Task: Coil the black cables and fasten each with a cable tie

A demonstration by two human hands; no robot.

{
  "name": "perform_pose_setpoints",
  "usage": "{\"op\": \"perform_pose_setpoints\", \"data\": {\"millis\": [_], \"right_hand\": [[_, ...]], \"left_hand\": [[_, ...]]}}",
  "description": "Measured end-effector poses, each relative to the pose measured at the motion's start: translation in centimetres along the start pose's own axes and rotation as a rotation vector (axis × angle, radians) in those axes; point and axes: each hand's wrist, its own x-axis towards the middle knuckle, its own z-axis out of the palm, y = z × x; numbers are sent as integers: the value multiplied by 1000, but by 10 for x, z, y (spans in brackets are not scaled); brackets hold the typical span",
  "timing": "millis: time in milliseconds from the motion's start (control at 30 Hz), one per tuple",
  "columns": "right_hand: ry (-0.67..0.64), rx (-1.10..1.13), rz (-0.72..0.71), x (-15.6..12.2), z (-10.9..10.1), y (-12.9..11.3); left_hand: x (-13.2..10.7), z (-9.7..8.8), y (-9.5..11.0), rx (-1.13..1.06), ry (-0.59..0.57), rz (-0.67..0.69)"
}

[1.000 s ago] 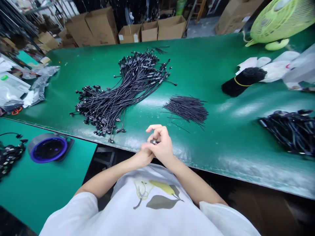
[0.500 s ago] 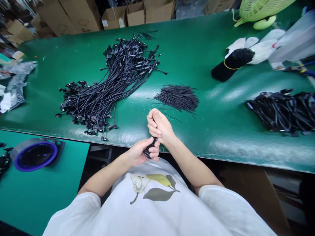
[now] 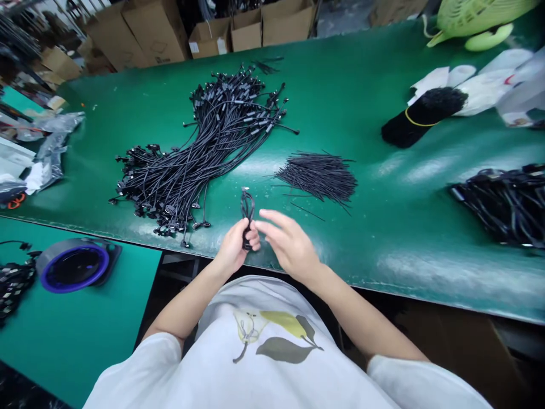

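Gripping black cable [image 3: 247,211] in left hand [image 3: 233,248]

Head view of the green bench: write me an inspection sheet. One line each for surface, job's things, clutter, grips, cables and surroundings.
Surface: glossy green workbench, with a lower teal bench at near left.
Job's things: looped black cable, gathered in one small bundle.
Clutter: silver plastic bags at the far left; white sheets at right.
Grips: left hand closed on the looped cable; right hand open beside it, holding nothing.
Cables: large loose bundle of black connector cables; pile of short black wires; yellow-banded black bundle; dark heap at right.
Surroundings: cardboard boxes beyond the bench; green fan at the far right.
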Motion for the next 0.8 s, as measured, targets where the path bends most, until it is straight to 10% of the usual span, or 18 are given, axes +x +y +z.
{"op": "perform_pose_setpoints", "data": {"millis": [300, 467, 667, 800], "right_hand": [[-620, -454, -372, -23, -14, 20], [-826, -222, -122, -41, -19, 13], [-1035, 589, 390, -48, -22, -2], [-864, 456, 465, -53, -18, 3]], "left_hand": [[-28, -17, 8, 879, -470, -245], [-38, -15, 12, 1613, -625, 86], [-35, -24, -1, 1896, -951, 344], [-21, -35, -13, 1910, -798, 360]]}}
